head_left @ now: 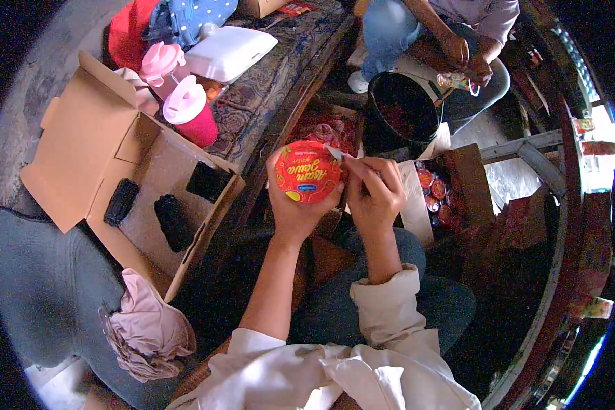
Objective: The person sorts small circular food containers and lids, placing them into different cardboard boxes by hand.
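Near the middle, my left hand point(295, 215) is wrapped round a plastic cup with a red printed lid point(307, 172), the lid turned up toward me. My right hand point(376, 191) is closed in a pinch at the lid's right edge. From its fingertips a small pale grey pointed piece point(335, 153) reaches over the lid's rim; whether it is a blade or a lifted lid edge I cannot tell. The cup's side is mostly hidden by my left fingers. Just beyond the cup lies a heap of reddish scraps point(328, 130) in a box.
An open cardboard box point(82, 160) with black bundles stands at left, near pink-lidded tumblers point(184, 102) and a white foam container point(231, 53). At right is a carton of cups point(436, 195). Beyond a black bucket point(403, 113), another person's hands point(468, 58) hold a printed cup point(454, 81).
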A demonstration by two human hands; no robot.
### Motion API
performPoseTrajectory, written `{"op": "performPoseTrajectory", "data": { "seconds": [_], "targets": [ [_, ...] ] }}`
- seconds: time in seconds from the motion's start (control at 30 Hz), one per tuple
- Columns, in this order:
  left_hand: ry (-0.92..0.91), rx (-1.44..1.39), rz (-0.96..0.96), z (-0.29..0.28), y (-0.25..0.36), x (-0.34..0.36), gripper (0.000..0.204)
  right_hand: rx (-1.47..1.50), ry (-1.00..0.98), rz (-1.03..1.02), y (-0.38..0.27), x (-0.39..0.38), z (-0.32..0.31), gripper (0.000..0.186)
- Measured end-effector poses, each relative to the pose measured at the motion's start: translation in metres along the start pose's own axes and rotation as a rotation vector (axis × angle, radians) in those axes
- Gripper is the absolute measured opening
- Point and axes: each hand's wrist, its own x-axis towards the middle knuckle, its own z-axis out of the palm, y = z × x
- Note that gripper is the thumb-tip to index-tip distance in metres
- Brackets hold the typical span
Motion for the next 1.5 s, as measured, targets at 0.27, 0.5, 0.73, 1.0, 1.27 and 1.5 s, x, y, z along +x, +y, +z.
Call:
{"op": "performPoseTrajectory", "data": {
  "seconds": [0.27,0.5,0.73,1.0,1.27,1.5],
  "targets": [
    [0.005,-0.109,-0.01,0.001,-0.008,-0.002,0.075,0.304,0.035,0.231,0.001,0.0,0.001,0.02],
    [0.008,-0.169,-0.083,0.0,0.001,-0.001,0.074,0.32,0.015,0.202,-0.006,-0.008,0.004,0.025],
    [-0.022,-0.201,-0.109,0.0,0.001,0.0,0.073,0.242,0.036,0.169,-0.005,-0.008,0.005,0.028],
    [-0.116,-0.247,-0.128,0.001,-0.001,-0.002,0.074,0.149,0.028,0.114,-0.006,-0.007,0.006,0.029],
    [-0.123,-0.131,-0.099,0.005,0.002,-0.005,0.076,0.241,0.062,0.316,0.003,-0.005,0.003,0.024],
    [-0.045,-0.06,-0.047,0.002,-0.006,-0.004,0.076,0.277,0.106,0.372,-0.006,0.005,-0.006,0.017]
  ]
}}
